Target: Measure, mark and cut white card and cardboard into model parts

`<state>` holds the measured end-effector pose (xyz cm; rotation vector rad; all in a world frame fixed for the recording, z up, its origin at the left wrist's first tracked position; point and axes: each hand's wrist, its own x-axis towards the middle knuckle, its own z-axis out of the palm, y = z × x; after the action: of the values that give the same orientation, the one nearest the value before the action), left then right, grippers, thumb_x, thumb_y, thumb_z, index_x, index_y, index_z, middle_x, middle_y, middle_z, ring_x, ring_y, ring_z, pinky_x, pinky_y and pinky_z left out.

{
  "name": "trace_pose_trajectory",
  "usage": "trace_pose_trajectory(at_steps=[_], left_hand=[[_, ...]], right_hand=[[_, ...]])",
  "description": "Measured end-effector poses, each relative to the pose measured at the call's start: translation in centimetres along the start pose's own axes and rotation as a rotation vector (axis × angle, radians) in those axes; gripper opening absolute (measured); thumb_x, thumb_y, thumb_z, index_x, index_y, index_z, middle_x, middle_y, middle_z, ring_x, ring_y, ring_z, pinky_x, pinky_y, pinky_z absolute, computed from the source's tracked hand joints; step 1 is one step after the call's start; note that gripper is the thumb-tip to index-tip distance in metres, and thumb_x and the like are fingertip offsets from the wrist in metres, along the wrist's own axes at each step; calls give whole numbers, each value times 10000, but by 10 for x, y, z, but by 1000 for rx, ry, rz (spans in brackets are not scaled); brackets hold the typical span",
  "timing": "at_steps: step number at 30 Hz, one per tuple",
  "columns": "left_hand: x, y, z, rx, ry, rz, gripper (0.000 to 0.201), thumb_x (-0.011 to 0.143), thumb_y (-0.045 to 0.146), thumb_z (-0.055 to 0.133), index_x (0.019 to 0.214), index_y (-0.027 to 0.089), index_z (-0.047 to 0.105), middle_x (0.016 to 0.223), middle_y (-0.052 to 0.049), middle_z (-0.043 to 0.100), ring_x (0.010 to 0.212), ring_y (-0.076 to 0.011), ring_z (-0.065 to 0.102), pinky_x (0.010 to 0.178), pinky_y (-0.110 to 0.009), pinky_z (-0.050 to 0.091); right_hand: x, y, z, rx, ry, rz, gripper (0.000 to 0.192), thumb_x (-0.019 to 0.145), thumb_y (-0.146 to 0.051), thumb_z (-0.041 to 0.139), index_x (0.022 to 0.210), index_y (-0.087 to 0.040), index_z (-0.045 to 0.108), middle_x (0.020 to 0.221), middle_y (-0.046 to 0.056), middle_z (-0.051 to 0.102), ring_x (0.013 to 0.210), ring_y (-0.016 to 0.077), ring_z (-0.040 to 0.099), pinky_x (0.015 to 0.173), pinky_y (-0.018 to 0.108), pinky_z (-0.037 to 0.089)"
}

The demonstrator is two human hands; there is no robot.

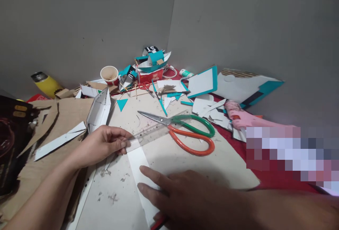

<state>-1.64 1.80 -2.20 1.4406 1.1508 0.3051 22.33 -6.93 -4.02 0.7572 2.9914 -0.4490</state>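
My left hand (109,141) pinches the near end of a clear plastic ruler (152,134) between thumb and fingers. The ruler lies slantwise across the top of a white card strip (139,163). On that strip rests my right hand (182,194), two fingers stretched over it. A red-and-black pencil (158,223) pokes out from under this hand, seemingly held by the hidden fingers. Large scissors (169,120) with one green and one orange handle lie partly over the ruler, blades slightly apart and pointing left.
Brown cardboard (66,117) and a folded white card piece (99,112) lie left. Behind are a paper cup (109,74), a yellow bottle (47,85), a small teal paper boat (155,62) and card scraps. A pink object (249,119) lies right, beside a pixelated patch.
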Motion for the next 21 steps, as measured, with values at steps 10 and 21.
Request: trace_pose_trajectory(at_steps=[10,21], left_hand=[[-6,3,-1,-322,-16,69,370,803,262,714,1149,161,632,766,7,639,652,-90,613,668,-230,491],[-10,22,54,-232,-57,228,189,792,248,690,726,169,531,630,66,493,569,-55,419,535,-186,328]], right_hand=[[-3,8,-4,492,215,145,391,853,-237,586,1243,-204,580,1244,91,649,856,193,682,693,259,506],[12,20,-11,1251,561,457,267,817,-419,631,791,-153,647,715,18,632,683,152,562,627,258,428]])
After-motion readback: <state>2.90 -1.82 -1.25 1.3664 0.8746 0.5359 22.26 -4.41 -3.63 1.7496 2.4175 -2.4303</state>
